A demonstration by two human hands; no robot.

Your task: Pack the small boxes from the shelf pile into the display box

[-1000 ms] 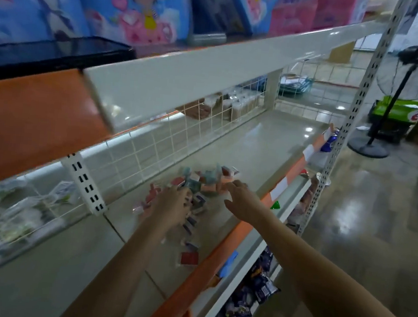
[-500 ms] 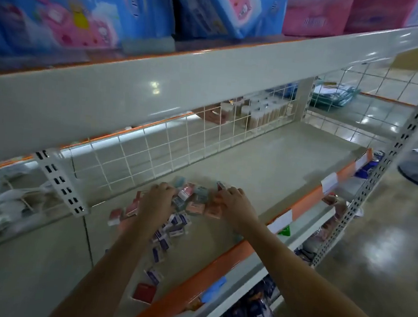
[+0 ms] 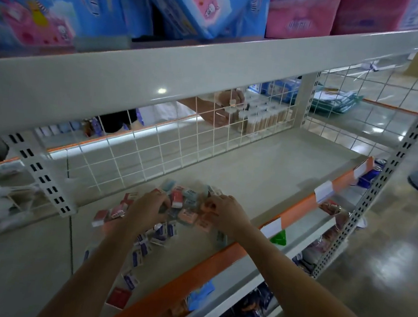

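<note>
Grey-beige shelf fills the middle of the frame, and no display box is in view. Its pile of small boxes lies low and centre, trailing toward the lower left along the orange shelf edge. Both hands sit on the heap, equally near. Left hand curls over boxes at the heap's left side; right hand pinches at a peach one. Whether either truly holds a box, I cannot tell.

Glossy painted metal shelf; white wire grid.
</note>
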